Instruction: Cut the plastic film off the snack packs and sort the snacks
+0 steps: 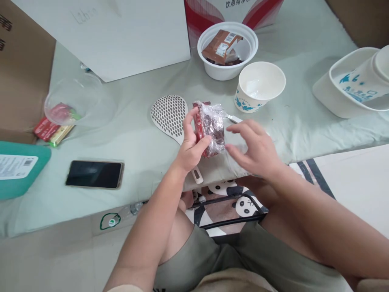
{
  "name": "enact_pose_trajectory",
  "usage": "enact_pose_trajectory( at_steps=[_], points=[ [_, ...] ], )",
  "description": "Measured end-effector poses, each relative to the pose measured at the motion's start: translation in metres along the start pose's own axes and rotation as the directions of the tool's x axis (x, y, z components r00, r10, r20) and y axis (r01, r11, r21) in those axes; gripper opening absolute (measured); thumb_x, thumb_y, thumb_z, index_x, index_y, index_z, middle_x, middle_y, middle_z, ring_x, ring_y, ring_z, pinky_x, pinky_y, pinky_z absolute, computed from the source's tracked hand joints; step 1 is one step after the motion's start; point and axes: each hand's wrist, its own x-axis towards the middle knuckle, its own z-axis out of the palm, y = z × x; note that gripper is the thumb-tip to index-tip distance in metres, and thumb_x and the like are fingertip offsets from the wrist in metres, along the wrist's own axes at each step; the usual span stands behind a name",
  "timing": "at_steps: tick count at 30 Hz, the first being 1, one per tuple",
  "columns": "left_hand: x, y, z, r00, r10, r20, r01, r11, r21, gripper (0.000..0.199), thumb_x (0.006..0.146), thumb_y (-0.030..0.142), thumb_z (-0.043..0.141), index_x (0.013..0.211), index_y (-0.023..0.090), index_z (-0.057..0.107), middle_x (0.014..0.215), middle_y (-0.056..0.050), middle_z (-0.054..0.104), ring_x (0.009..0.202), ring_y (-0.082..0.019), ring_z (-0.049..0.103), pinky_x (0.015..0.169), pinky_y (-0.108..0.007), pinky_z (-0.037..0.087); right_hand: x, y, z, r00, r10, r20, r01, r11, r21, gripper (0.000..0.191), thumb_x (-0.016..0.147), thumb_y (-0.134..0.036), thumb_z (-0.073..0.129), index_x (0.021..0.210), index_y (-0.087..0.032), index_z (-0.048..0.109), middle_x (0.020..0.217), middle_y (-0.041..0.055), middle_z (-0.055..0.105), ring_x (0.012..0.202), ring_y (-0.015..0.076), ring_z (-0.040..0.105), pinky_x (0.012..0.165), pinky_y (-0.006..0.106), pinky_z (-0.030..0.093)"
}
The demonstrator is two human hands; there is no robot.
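handling looks midway: crinkled, glossy clear film (215,117) covers much of the boxy red packet (199,126), sealing unclear. the left hand (192,149) grips this between its fingers above the cloth-covered counter (146,162); the right hand's (257,148) fingers spread just beside it, holding nothing visible. nearby: matte perforated scoop (170,114), round paper cup (247,101).

Now 饮用纯净 is running across the red-and-white carton (231,14), while faint handwriting is showing, hardly legible, on the white box (130,38)
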Motion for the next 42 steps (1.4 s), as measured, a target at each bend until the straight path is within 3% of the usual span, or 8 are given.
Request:
enact_pose_trajectory(
  at_steps=[8, 15, 22, 30, 33, 35, 38, 42],
  points=[
    [-0.004, -0.003, 0.005, 0.988, -0.126, 0.088, 0.144, 0.957, -0.251, 0.070, 0.099, 0.051, 0.057, 0.155, 0.049, 0.015, 0.164, -0.002, 0.039, 0.144, -0.028, 0.052, 0.118, -0.049, 0.047, -0.007, -0.014, 0.014, 0.991, -0.129, -0.037, 0.129, 0.992, -0.003, 0.011, 0.097, -0.030, 0.060, 0.099, -0.020, 0.065, 0.085, 0.0070, 0.066, 0.079, 0.0239, 0.058, 0.073, 0.039, 0.047],
    [0.005, -0.005, 0.005, 0.970, -0.238, -0.054, 0.200, 0.902, -0.382, 0.070, 0.095, 0.055, 0.063, 0.152, 0.052, 0.021, 0.163, 0.000, 0.042, 0.148, -0.027, 0.049, 0.120, -0.049, 0.045, -0.007, -0.017, 0.011, 0.962, -0.249, -0.107, 0.258, 0.963, 0.073, 0.016, 0.094, -0.012, 0.058, 0.083, -0.023, 0.053, 0.098, 0.0051, 0.073, 0.083, 0.0192, 0.062, 0.076, 0.035, 0.048],
    [0.010, 0.009, 0.001, 0.937, -0.279, -0.209, 0.165, 0.884, -0.438, 0.070, 0.091, 0.059, 0.067, 0.148, 0.047, 0.029, 0.150, -0.002, 0.054, 0.144, -0.028, 0.053, 0.117, -0.049, 0.046, -0.009, -0.025, 0.011, 0.924, -0.356, -0.137, 0.369, 0.926, 0.077, 0.015, 0.096, -0.009, 0.056, 0.089, -0.023, 0.055, 0.085, 0.0002, 0.072, 0.076, 0.0158, 0.058, 0.070, 0.033, 0.041],
    [0.006, 0.008, -0.002, 0.937, -0.285, -0.199, 0.187, 0.896, -0.402, 0.078, 0.090, 0.049, 0.072, 0.150, 0.050, 0.021, 0.149, -0.003, 0.053, 0.125, -0.026, 0.066, 0.107, -0.050, 0.054, -0.015, -0.033, 0.013, 0.884, -0.466, -0.030, 0.464, 0.872, 0.156, 0.016, 0.092, -0.009, 0.051, 0.099, -0.022, 0.058, 0.077, -0.0009, 0.067, 0.070, 0.0156, 0.056, 0.067, 0.033, 0.041],
    [0.004, 0.003, -0.003, 0.965, -0.211, -0.154, 0.154, 0.936, -0.316, 0.074, 0.092, 0.044, 0.069, 0.151, 0.048, 0.024, 0.148, -0.004, 0.054, 0.126, -0.026, 0.065, 0.108, -0.048, 0.054, -0.013, -0.032, 0.006, 0.949, -0.314, -0.030, 0.306, 0.892, 0.334, 0.012, 0.091, -0.014, 0.056, 0.099, -0.023, 0.056, 0.074, -0.0024, 0.062, 0.066, 0.0134, 0.056, 0.065, 0.030, 0.044],
    [0.002, 0.003, -0.002, 0.982, -0.150, -0.113, 0.115, 0.956, -0.270, 0.071, 0.092, 0.040, 0.068, 0.150, 0.047, 0.028, 0.149, -0.003, 0.053, 0.127, -0.026, 0.063, 0.109, -0.047, 0.053, -0.009, -0.028, 0.001, 0.998, -0.031, -0.056, 0.051, 0.906, 0.420, 0.012, 0.089, -0.018, 0.060, 0.098, -0.024, 0.053, 0.076, -0.0023, 0.060, 0.067, 0.0132, 0.056, 0.064, 0.029, 0.046],
    [-0.001, 0.007, 0.002, 0.993, -0.120, -0.013, 0.111, 0.950, -0.291, 0.065, 0.095, 0.036, 0.064, 0.149, 0.047, 0.030, 0.144, -0.002, 0.056, 0.123, -0.025, 0.065, 0.105, -0.046, 0.056, -0.001, -0.019, 0.001, 0.922, 0.387, 0.022, -0.330, 0.755, 0.567, 0.028, 0.086, -0.031, 0.068, 0.108, -0.025, 0.051, 0.094, 0.0024, 0.063, 0.080, 0.0167, 0.062, 0.067, 0.032, 0.052],
    [0.000, 0.015, 0.013, 0.978, -0.152, 0.145, 0.194, 0.919, -0.344, 0.064, 0.098, 0.040, 0.060, 0.151, 0.047, 0.025, 0.130, -0.003, 0.063, 0.106, -0.023, 0.071, 0.091, -0.044, 0.062, 0.005, -0.010, 0.008, 0.845, 0.448, 0.293, -0.511, 0.512, 0.691, 0.041, 0.086, -0.049, 0.069, 0.115, -0.023, 0.054, 0.112, 0.0085, 0.067, 0.096, 0.0219, 0.067, 0.085, 0.041, 0.058]
  ],
)
